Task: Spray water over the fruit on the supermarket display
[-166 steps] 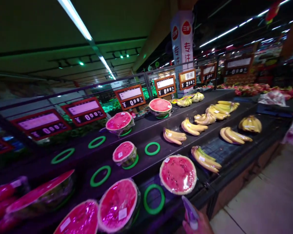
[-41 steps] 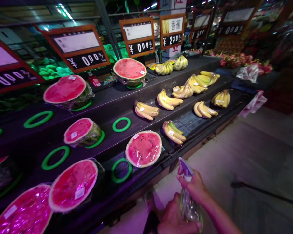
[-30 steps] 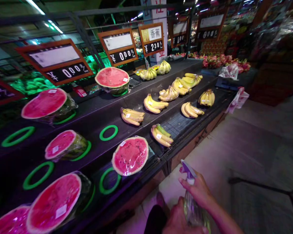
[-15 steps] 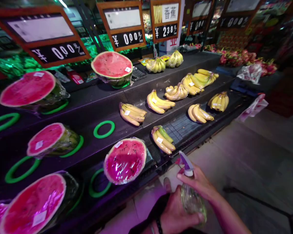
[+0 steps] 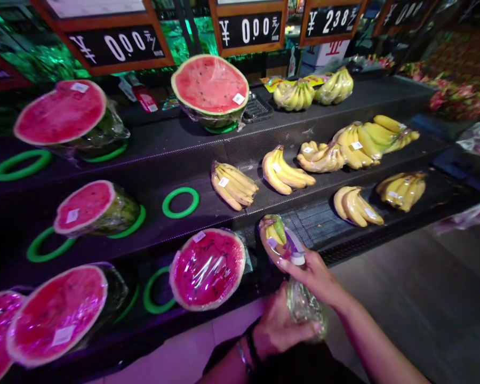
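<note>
Both hands are on the clear plastic spray bottle with its purple-white trigger head (image 5: 300, 288), held low in front of the black tiered produce shelf (image 5: 176, 160). The left hand (image 5: 278, 325) cups the bottle's body, wrapped firmly round it; the right hand (image 5: 316, 274) grips the neck, fingers at the trigger. The nozzle points at the cling-wrapped bunch of green-yellow bananas (image 5: 272, 234) just beyond the bottle. It looks like aiming before a spray; next comes a steady squeeze with the nozzle kept level.
</note>
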